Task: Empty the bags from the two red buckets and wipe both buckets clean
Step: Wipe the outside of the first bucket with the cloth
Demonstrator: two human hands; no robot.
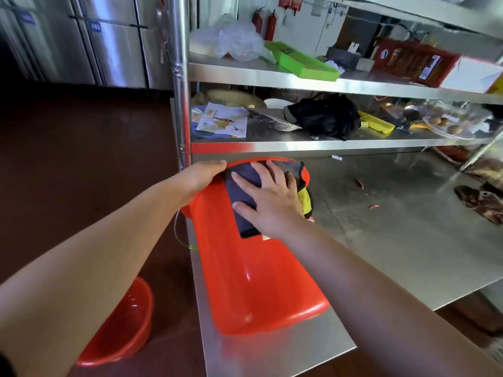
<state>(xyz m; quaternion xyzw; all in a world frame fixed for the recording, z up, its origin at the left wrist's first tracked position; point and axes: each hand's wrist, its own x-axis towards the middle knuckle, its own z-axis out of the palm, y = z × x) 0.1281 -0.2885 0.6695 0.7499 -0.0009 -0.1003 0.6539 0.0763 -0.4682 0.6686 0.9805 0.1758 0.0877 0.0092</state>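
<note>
Red bucket on its side; right hand flat on cloth; left hand grips rim; labels unreadable.

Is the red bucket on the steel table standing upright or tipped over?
Tipped on its side: the red bucket lies along the table, base toward the camera, rim held by the left hand.

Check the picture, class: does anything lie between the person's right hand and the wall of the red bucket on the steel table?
Yes. A dark cloth lies flat between the right hand and the outer wall of the tipped red bucket. The left hand holds the bucket's rim directly, with nothing between.
</note>
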